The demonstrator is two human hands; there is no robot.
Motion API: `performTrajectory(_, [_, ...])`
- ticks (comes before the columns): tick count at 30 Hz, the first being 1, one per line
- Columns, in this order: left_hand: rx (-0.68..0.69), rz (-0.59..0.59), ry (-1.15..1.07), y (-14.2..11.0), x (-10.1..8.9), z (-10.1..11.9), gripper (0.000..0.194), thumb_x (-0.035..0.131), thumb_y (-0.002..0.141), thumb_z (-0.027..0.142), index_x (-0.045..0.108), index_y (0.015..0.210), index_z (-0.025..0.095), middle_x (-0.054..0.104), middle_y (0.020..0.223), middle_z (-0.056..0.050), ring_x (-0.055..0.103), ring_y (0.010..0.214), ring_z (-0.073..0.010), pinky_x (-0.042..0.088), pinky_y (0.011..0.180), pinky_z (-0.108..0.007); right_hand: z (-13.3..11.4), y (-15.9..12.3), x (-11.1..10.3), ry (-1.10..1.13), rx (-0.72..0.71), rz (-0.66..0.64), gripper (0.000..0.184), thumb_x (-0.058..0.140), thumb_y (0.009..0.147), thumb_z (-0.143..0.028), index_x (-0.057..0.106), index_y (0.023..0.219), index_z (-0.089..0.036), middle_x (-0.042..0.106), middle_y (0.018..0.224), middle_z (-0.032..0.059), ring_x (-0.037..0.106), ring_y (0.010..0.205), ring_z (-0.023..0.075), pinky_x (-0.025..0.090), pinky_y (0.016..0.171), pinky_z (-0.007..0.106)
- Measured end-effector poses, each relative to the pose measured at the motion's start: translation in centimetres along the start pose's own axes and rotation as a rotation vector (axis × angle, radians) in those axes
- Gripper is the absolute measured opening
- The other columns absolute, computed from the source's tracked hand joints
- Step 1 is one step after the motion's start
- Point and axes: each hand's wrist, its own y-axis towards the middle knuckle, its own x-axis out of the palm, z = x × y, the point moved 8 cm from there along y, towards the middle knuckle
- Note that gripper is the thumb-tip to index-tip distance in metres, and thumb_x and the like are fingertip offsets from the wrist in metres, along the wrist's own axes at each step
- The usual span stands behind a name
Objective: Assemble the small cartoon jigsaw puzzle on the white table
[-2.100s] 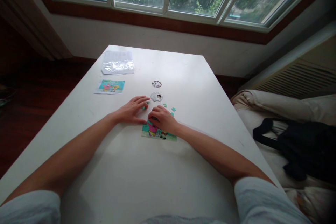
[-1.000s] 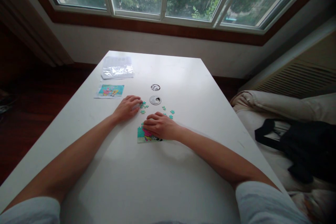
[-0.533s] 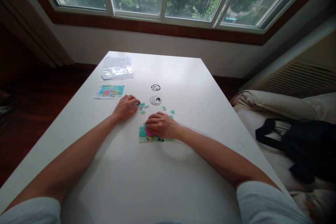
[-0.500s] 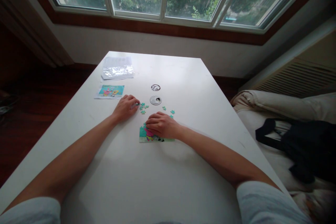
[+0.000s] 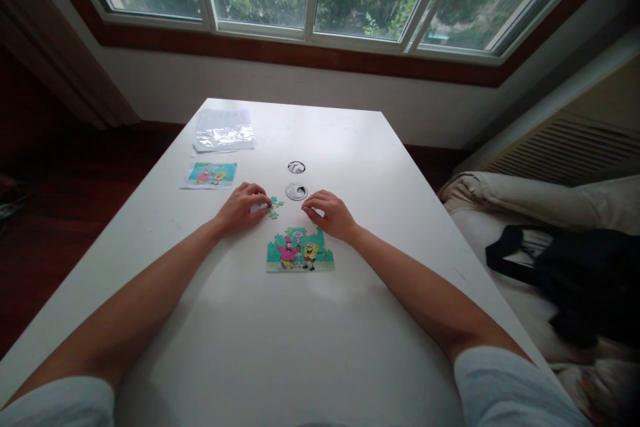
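Note:
A partly assembled jigsaw puzzle lies flat on the table, showing a pink starfish and a yellow sponge figure with a pale figure between them. Its upper edge is uneven. My left hand rests left of several loose teal puzzle pieces, its thumb and fingers pinched around what looks like a small puzzle piece, mostly hidden. Above the puzzle's upper right side, my right hand is low over the table with curled fingers drawn together. Whatever sits between those fingertips is too small to make out.
The white table bears a printed reference picture and a clear plastic bag with paper at far left. Two round grommets sit beyond my hands. A beige couch with a dark bag stands to the right.
My right hand has lifted off the puzzle and moved up and right, uncovering the picture and covering loose pieces there. My left hand has shifted slightly right toward the loose pieces.

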Motion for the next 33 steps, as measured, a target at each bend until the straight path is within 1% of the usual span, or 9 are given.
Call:
performTrajectory(2, [0.028, -0.012, -0.012, 0.0, 0.0, 0.3, 0.020, 0.062, 0.092, 0.034, 0.077, 0.104, 0.030, 0.065, 0.114, -0.006, 0.054, 0.109, -0.0262, 0.049, 0.101, -0.046, 0.9, 0.0, -0.4, 0.002, 0.051, 0.038, 0.025, 0.054, 0.103, -0.034, 0.073, 0.095, -0.020, 0.074, 0.097, 0.0087, 0.064, 0.095, 0.0213, 0.050, 0.090, 0.038])
performTrajectory(5, [0.045, -0.014, -0.017, -0.1, 0.0, 0.6, 0.021, 0.062, 0.091, 0.033, 0.076, 0.107, 0.029, 0.065, 0.116, -0.006, 0.055, 0.110, -0.0262, 0.049, 0.103, -0.046, 1.6, -0.1, -0.2, -0.004, 0.072, 0.035, 0.026, 0.054, 0.103, -0.035, 0.074, 0.095, -0.020, 0.074, 0.097, 0.0088, 0.063, 0.095, 0.0213, 0.049, 0.091, 0.038])
performTrajectory(11, [0.049, -0.038, 0.039, -0.1, 0.6, 0.9, 0.035, 0.059, 0.096, 0.038, 0.070, 0.128, 0.031, 0.063, 0.128, -0.008, 0.051, 0.120, -0.0289, 0.045, 0.108, -0.050, 1.9, -0.3, 0.2, -0.001, 0.075, 0.028, 0.026, 0.055, 0.102, -0.035, 0.073, 0.093, -0.019, 0.073, 0.095, 0.0086, 0.063, 0.094, 0.0207, 0.049, 0.089, 0.037])
performTrajectory(17, [0.125, -0.085, 0.037, -0.1, 1.2, 2.3, 0.029, 0.056, 0.100, 0.039, 0.074, 0.122, 0.035, 0.060, 0.134, -0.006, 0.049, 0.125, -0.0279, 0.042, 0.110, -0.049, 1.6, -0.3, 0.8, -0.002, 0.074, -0.017, 0.022, 0.057, 0.101, -0.032, 0.073, 0.093, -0.019, 0.073, 0.094, 0.0078, 0.062, 0.093, 0.0206, 0.049, 0.088, 0.036])
performTrajectory(20, [0.173, -0.118, 0.030, -0.2, 1.6, 3.3, 0.031, 0.057, 0.100, 0.037, 0.071, 0.127, 0.036, 0.059, 0.138, -0.006, 0.047, 0.128, -0.0280, 0.040, 0.112, -0.049, 0.9, -0.3, 1.8, -0.022, 0.039, -0.068, 0.015, 0.062, 0.099, -0.029, 0.074, 0.099, -0.021, 0.073, 0.098, 0.0073, 0.060, 0.098, 0.0213, 0.048, 0.090, 0.036])
performTrajectory(22, [0.171, -0.108, 0.029, -0.2, 1.6, 3.5, 0.032, 0.058, 0.099, 0.037, 0.070, 0.129, 0.035, 0.059, 0.138, -0.007, 0.047, 0.129, -0.0283, 0.039, 0.112, -0.050, 0.5, -0.2, 2.4, -0.050, 0.034, -0.093, 0.013, 0.065, 0.097, -0.029, 0.075, 0.103, -0.022, 0.071, 0.102, 0.0074, 0.059, 0.099, 0.0217, 0.048, 0.090, 0.037])
performTrajectory(25, [0.145, -0.068, 0.011, -0.1, 1.1, 3.4, 0.024, 0.058, 0.099, 0.035, 0.075, 0.115, 0.030, 0.062, 0.134, -0.006, 0.048, 0.126, -0.0278, 0.040, 0.111, -0.049, 0.2, -0.1, 3.2, -0.104, 0.045, -0.116, 0.016, 0.068, 0.096, -0.029, 0.075, 0.110, -0.024, 0.069, 0.103, 0.0075, 0.057, 0.098, 0.0216, 0.046, 0.089, 0.036])
performTrajectory(28, [0.170, -0.074, -0.004, -0.1, 1.0, 3.8, 0.020, 0.059, 0.098, 0.033, 0.077, 0.105, 0.028, 0.063, 0.132, -0.006, 0.049, 0.125, -0.0273, 0.040, 0.111, -0.049, -0.1, 0.0, 3.6, -0.185, 0.028, -0.157, 0.018, 0.066, 0.097, -0.027, 0.074, 0.114, -0.026, 0.067, 0.103, 0.0076, 0.055, 0.098, 0.0216, 0.043, 0.090, 0.037])
performTrajectory(33, [0.181, -0.131, 0.038, -0.2, 1.7, 4.3, 0.028, 0.060, 0.097, 0.035, 0.072, 0.122, 0.031, 0.059, 0.137, -0.008, 0.046, 0.130, -0.0296, 0.038, 0.113, -0.052, -0.2, 0.0, 3.4, -0.270, 0.040, -0.188, 0.010, 0.065, 0.097, -0.026, 0.072, 0.101, -0.021, 0.067, 0.101, 0.0079, 0.053, 0.098, 0.0221, 0.041, 0.089, 0.036])
